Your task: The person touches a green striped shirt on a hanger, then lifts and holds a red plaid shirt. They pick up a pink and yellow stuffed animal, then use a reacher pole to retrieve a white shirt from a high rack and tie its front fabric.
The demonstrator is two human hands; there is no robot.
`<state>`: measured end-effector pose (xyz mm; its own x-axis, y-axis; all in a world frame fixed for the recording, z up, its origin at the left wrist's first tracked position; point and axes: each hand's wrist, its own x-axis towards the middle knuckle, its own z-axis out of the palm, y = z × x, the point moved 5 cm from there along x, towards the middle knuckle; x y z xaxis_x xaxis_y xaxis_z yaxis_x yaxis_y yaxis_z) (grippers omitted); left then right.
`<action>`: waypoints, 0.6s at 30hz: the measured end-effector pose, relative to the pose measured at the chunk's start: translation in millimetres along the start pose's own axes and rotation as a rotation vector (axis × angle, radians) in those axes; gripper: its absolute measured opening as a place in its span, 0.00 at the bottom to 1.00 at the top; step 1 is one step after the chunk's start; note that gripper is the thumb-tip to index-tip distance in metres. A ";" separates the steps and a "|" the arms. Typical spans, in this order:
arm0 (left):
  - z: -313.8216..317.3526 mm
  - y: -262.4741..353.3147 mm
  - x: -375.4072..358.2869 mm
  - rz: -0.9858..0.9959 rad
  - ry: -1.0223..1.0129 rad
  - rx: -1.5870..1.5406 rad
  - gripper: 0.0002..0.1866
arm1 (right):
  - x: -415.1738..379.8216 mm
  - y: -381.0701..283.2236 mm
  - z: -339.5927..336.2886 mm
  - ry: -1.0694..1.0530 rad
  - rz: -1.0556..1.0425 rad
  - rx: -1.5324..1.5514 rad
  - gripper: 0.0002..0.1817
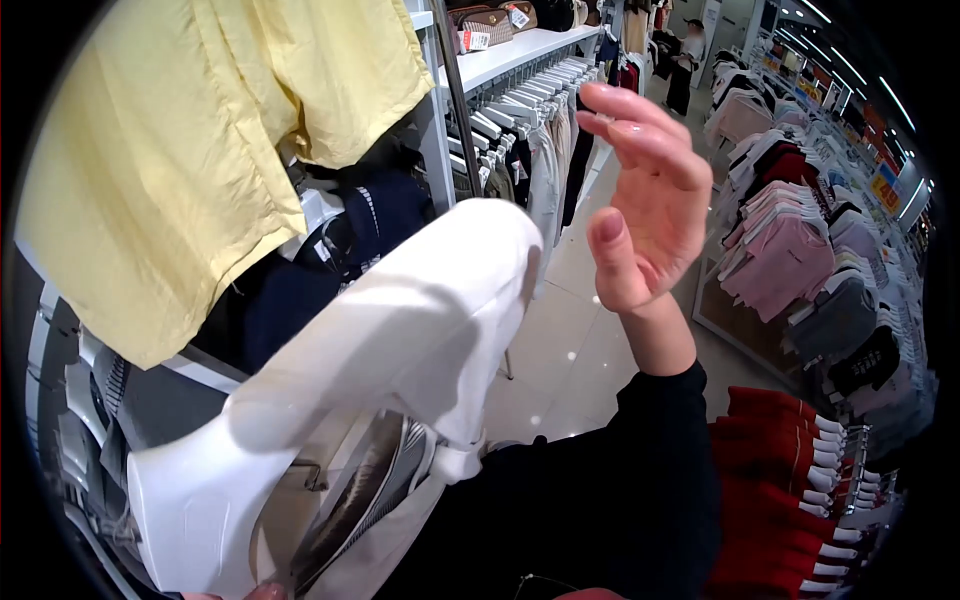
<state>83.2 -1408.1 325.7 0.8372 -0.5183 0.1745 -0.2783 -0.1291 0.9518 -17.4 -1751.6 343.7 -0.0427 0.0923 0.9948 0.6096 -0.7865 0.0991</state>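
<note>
Clothing shop aisle with pale floor (pixel 570 350); long rail of hung garments (pixel 530 120) running away along the left under a white shelf (pixel 520 45) carrying tagged bags (pixel 490 22), more racks of pink tops (pixel 780 250) and red tops (pixel 780 450) at the right edge of the aisle. Yellow garment (pixel 190 140) hanging high at upper left. White garment (pixel 390 350) draped in the middle, lifted off the left rail's lower end, apparently over the left arm; only fingertips of the left hand (pixel 262 593) visible at the bottom edge, touching it, so grip there impossible to tell. Right hand (pixel 650 200) raised in the aisle, fingers spread apart, holding nothing. Judging from this: garment already pulled out, not yet rehung or carried off. Tags and yellow signs (pixel 885 190) too small to read.
</note>
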 end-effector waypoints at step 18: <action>-0.6 43.9 43.9 1.015 -0.365 0.374 0.26 | 82.1 -114.9 97.4 -0.603 0.271 -0.439 0.13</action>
<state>108.0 -1436.0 375.3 -0.0242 -0.7342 0.6785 -0.9226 0.2777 0.2676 -13.9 -1594.2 411.8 0.5752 0.0795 0.8142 0.1640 -0.9863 -0.0196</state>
